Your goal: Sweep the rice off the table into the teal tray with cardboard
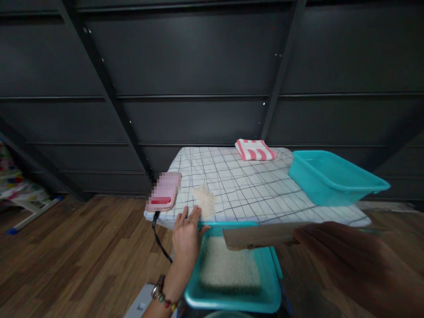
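My left hand (187, 232) lies at the near edge of the table, fingers stretched out and touching the cloth beside a small heap of pale, rice-like grains (206, 201). Just below the table edge sits a teal basin (233, 304) with a layer of the same kind of grains (230, 267) in it. My right hand (354, 260), smeared by motion, comes in from the right and is closed on a flat wooden piece (258, 236). This piece reaches over the basin's far rim, and its far end points toward my left hand.
A checked white cloth (232, 181) covers the table. An upright teal tub (331, 194) stands on its right side, a folded red-and-white striped towel (255, 150) at the back. A pink phone-like object (165, 187) with a black strap lies at left. Behind rises a dark panelled wall (198, 57).
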Available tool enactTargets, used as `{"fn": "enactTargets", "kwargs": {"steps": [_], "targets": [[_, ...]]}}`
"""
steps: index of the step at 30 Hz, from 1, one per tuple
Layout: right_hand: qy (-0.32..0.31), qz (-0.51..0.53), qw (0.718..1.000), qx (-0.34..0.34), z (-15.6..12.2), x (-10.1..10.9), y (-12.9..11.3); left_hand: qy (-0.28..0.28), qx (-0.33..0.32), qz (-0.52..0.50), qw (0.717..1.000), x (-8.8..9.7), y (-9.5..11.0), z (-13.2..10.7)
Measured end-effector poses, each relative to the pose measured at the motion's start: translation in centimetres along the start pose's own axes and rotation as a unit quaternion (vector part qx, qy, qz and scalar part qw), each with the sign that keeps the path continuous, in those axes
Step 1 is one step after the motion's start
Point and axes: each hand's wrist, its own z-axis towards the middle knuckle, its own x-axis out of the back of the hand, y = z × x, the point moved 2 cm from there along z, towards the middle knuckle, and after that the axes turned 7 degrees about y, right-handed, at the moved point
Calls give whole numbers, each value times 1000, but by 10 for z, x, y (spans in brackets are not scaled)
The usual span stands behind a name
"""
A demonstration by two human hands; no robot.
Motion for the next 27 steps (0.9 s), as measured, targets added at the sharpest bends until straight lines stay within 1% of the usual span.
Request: {"fn": "enactTargets", "kwargs": {"steps": [2,3,6,7,8,9,10,11,14,16,18,20,22,24,27], "targets": [[32,-17,997,62,7,0,-1,4,-1,0,1000,-1,-1,0],[42,-18,997,70,12,-2,1,7,-3,1,1000,-1,-1,-1],[19,-28,999,22,27,-22,18,11,-3,3,1000,-1,0,-1],[10,-44,999,23,32,-32,24,10,-2,4,1000,-1,0,-1],[11,-62,997,41,38,-44,31,7,0,6,1000,0,1,-1],[15,-67,996,59,44,-56,37,5,3,8,1000,0,1,0],[14,-59,996,64,50,-70,43,3,5,9,1000,0,1,0],[18,-50,997,62,56,-84,49,1,5,10,1000,0,2,0],[-11,-29,999,36,74,-123,63,-2,6,8,1000,1,2,0],[-30,-3,999,22,85,-142,68,-3,6,7,1000,1,2,0],[-51,26,998,17,93,-155,70,-3,7,4,1000,2,2,0],[-74,50,996,20,97,-163,70,-5,9,1,1000,2,3,1],[-90,68,993,22,97,-166,72,-8,10,-3,1000,3,3,1],[-97,83,992,20,94,-165,76,-12,11,-7,1000,3,3,1],[-96,95,991,21,86,-157,84,-14,16,-9,1000,4,4,1]]}}
